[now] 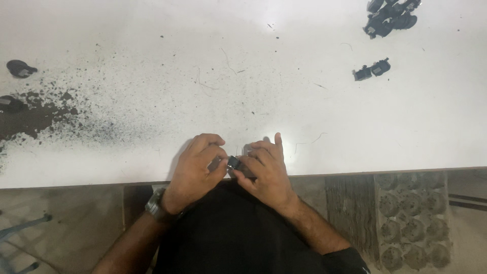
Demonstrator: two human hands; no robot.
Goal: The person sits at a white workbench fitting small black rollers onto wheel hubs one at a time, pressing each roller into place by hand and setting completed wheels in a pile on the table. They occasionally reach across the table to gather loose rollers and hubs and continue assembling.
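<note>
It looked like a workshop. The white table (314, 116) was smeared with black dust (35, 114) and grit, stray wires (309, 141) lay on it, and small black parts (388, 18) sat in a heap at its far edge.

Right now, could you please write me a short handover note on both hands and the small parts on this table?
Left hand and right hand meet at the near edge of the white table, both pinching one small dark part between the fingertips.
Two small dark parts lie loose at far right; a pile of dark parts sits at the far right corner.
Dark dust and two dark pieces lie at left.
Done: one part in hand. Left: the loose parts look untouched.
</note>
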